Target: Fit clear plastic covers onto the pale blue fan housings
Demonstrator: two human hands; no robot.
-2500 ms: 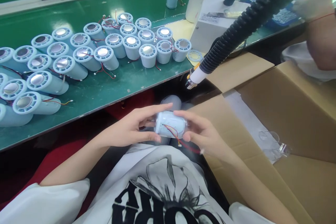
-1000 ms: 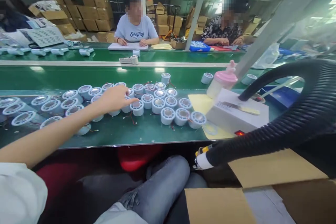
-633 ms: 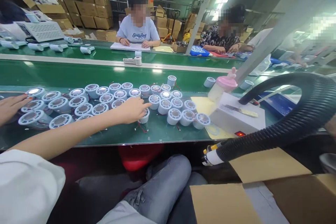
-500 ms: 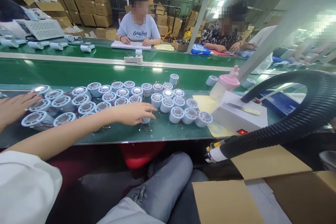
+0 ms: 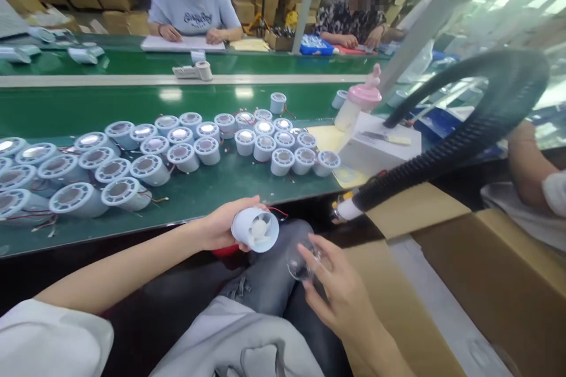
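Note:
My left hand is wrapped round a light blue fan housing, a short cylinder tilted so that its open end shows white fan blades inside. A thin red wire trails from its back. Close by on the right, my right hand pinches a clear round plastic piece by its edge. The two parts are apart, held above my lap in front of the bench edge. Many more light blue housings with thin wires stand in rows on the green bench.
A white box with a black corrugated hose stands at the right of the bench. An open cardboard box is at my lower right. A pink-topped bottle stands beside the white box. Co-workers sit across the belt.
My left hand has lifted a fan housing off the bench and brought it over my lap. My right hand has come into view with the clear piece. Another person's hand at far left is gone.

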